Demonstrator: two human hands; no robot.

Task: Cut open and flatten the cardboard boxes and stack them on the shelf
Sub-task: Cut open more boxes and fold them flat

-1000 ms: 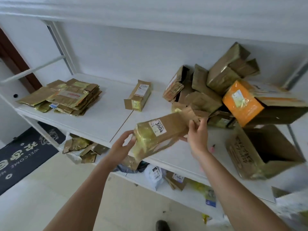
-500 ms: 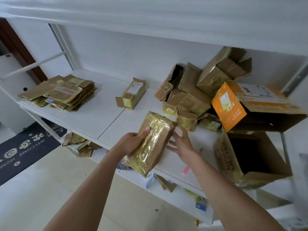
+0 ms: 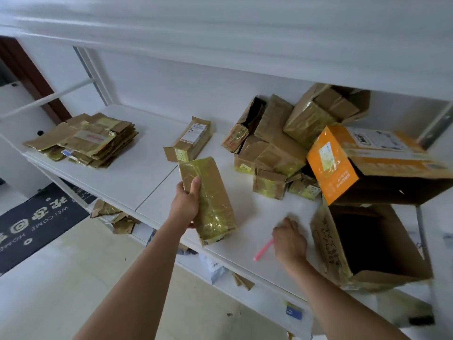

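**A:** From the head camera, lower centre of the frame: your left hand (image 3: pixel 185 204) is wrapped round the small brown cardboard box covered in yellowish clear tape (image 3: pixel 208 200), thumb across its face, fingers behind. The box is tilted, its lower corner close to the front edge of the white shelf (image 3: pixel 137 177); I can't tell if it touches.

**B:** And my right?

**A:** Your right hand (image 3: pixel 289 239) is down on the shelf at lower right, knuckles up and fingers curled over the top end of the thin pink cutter (image 3: pixel 263 249). Whether you have it gripped yet I cannot tell.

**B:** How do I make this cut go well?

**A:** I'd say get the pink cutter firmly in hand first, then lay the box flat on the shelf instead of cutting in the air. Run the blade along the taped seam, away from your left thumb. That tape looks thick and wrinkled, so expect it to drag.

**B:** What shape is the box in?

**A:** It looks closed and full-bodied, not flattened, glossy with tape, slightly crushed at the corners. The stack of flattened brown cardboard (image 3: pixel 83 141) lies at the far left of the shelf, and the heap of uncut brown boxes (image 3: pixel 277 143) sits at upper right.
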